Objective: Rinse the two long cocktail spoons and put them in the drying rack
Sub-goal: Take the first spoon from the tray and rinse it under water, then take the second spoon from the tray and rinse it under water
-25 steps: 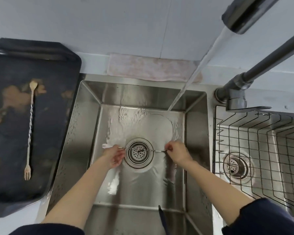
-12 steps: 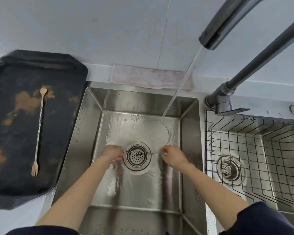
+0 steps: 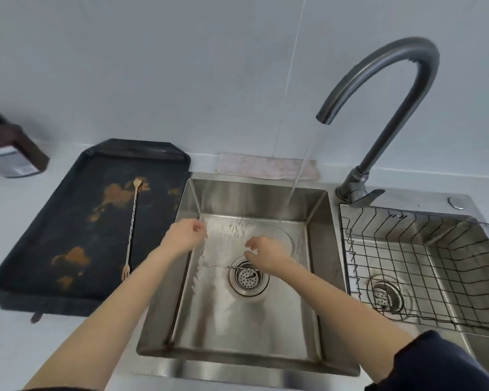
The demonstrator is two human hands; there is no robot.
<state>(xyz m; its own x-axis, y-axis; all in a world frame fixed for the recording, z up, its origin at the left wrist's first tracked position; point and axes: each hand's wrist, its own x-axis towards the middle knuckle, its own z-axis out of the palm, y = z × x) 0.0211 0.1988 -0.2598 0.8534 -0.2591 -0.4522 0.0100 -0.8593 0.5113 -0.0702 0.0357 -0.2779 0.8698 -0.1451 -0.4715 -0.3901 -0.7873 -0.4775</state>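
Observation:
One long twisted cocktail spoon lies flat on the floor of the left sink basin, its right end over the drain strainer. Neither hand touches it. My left hand hovers above the basin's left wall with loosely curled fingers and holds nothing. My right hand hangs just above the drain, fingers apart and empty. The second cocktail spoon, with a fork end nearest me, lies lengthwise on a stained black tray to the left. The wire drying rack sits in the right basin with nothing visible in it.
The grey gooseneck faucet runs a stream of water onto the basin's far floor. A pink cloth lies behind the sink. A dark box stands at the far left on the white counter.
Both hands let go of the spoon and lifted off it; it now rests on the sink floor. The camera view has tilted up, showing the whole faucet.

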